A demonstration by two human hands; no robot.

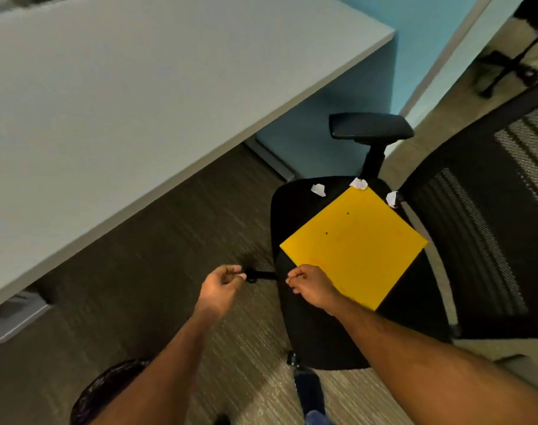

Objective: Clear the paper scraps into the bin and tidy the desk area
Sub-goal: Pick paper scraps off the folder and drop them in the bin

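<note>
A person is holding the curled left hand (221, 282) and right hand (310, 286), contents unclear, at the chair's (295, 216) near edge, three scraps (318, 190) lying beyond the nearer right hand, past the sheet (353, 246), bin (108, 391) behind the left.

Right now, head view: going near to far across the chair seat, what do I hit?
Right hand → yellow sheet → white paper scrap at its far corner → black armrest
</note>
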